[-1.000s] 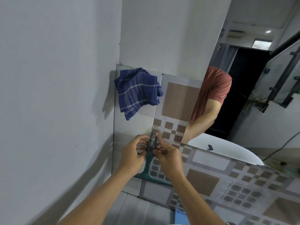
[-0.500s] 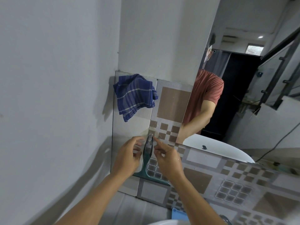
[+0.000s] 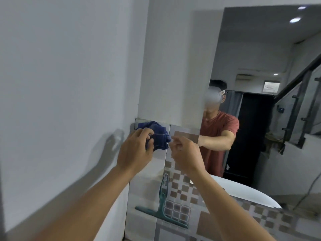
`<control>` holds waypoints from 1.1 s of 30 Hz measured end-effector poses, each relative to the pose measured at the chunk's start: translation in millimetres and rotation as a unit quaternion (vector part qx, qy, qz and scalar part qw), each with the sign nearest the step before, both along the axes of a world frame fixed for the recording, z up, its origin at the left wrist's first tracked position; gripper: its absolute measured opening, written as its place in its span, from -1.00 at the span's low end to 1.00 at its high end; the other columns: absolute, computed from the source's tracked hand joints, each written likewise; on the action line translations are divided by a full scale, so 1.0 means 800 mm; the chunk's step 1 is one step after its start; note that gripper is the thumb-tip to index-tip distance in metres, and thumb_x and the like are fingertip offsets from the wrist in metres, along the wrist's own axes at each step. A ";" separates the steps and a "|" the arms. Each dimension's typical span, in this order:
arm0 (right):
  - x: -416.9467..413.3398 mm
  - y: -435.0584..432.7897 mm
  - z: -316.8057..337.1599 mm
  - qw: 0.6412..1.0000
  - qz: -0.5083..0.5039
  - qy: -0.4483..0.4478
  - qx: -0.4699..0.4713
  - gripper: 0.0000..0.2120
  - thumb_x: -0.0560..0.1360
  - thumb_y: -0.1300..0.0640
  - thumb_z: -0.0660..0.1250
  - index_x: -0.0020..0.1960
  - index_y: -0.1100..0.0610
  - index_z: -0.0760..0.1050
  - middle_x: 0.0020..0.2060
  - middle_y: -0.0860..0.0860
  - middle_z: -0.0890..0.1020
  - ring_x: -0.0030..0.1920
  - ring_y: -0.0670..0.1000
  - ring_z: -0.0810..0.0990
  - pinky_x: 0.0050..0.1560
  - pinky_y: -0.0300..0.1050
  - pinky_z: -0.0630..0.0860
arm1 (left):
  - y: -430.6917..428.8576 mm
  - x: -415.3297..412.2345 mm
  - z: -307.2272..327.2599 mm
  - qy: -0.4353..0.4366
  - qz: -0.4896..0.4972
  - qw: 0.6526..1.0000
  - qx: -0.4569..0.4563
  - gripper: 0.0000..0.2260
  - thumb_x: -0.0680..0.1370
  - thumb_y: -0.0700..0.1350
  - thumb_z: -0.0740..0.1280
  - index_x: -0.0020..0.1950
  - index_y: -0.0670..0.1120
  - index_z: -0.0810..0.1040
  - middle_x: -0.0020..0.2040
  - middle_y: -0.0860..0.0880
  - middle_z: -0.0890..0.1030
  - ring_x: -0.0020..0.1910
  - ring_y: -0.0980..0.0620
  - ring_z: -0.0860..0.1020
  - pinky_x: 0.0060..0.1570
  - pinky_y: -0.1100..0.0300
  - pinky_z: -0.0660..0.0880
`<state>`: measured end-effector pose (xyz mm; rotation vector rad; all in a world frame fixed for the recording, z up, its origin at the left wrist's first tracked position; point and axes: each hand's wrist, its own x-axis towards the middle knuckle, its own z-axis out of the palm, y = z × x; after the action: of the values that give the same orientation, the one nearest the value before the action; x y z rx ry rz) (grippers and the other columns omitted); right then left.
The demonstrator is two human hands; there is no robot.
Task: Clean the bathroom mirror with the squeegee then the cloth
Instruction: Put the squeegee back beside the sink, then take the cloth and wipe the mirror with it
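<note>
A dark blue checked cloth point(image 3: 160, 134) hangs on the tiled wall beside the mirror point(image 3: 260, 101). My left hand point(image 3: 136, 150) is closed on the cloth's left part. My right hand point(image 3: 185, 154) is just right of the cloth, its fingertips pinched together at the cloth's edge; I cannot tell whether they touch it. A teal squeegee point(image 3: 162, 208) hangs on the wall below both hands, blade down, with nobody holding it.
A white wall point(image 3: 69, 84) closes in on the left. Brown-and-grey patterned tiles point(image 3: 182, 193) run below the mirror. The mirror reflects a person in a red shirt, a white basin rim point(image 3: 243, 192) and a stair railing.
Both hands let go of the squeegee, which stays hanging on the wall, and rose to the blue cloth. My left hand now grips it. The view tilted upward.
</note>
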<state>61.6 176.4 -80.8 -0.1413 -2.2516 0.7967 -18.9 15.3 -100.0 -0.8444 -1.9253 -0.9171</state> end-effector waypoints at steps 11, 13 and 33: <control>-0.072 -0.008 0.064 0.993 -0.016 -0.085 0.075 -0.69 0.59 0.27 0.15 0.13 0.12 0.64 -0.02 0.10 0.70 -0.10 0.12 0.65 -0.04 0.07 0.66 | 0.011 -0.064 0.074 -0.077 0.065 0.980 -0.171 -0.64 0.63 -0.25 0.26 0.44 -0.09 0.45 0.35 -0.11 0.55 0.28 -0.12 0.51 0.20 -0.05 0.54; -0.076 -0.007 0.064 0.994 -0.012 -0.090 0.064 -0.66 0.54 0.27 0.14 0.11 0.10 0.66 -0.12 0.07 0.68 -0.14 0.10 0.65 -0.10 0.04 0.67 | 0.013 -0.071 0.074 -0.093 0.064 0.980 -0.162 -0.70 0.63 -0.23 0.26 0.37 -0.09 0.52 0.25 -0.11 0.61 0.16 -0.13 0.59 0.13 -0.04 0.57; -0.066 0.002 0.090 0.996 0.034 -0.076 0.035 -0.88 0.60 0.07 0.32 0.09 0.06 0.59 -0.10 -0.01 0.67 -0.19 -0.09 0.59 -0.18 -0.19 0.55 | 0.000 -0.037 0.128 -0.040 0.002 0.995 -0.089 -0.77 0.58 -0.34 0.21 0.03 -0.07 0.57 -0.02 0.03 0.54 -0.11 -0.01 0.56 -0.10 0.02 0.57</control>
<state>8.9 178.0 -8.8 -0.0969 -2.4362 0.7643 -48.2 15.2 2.5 -0.9193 -2.1011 -0.7964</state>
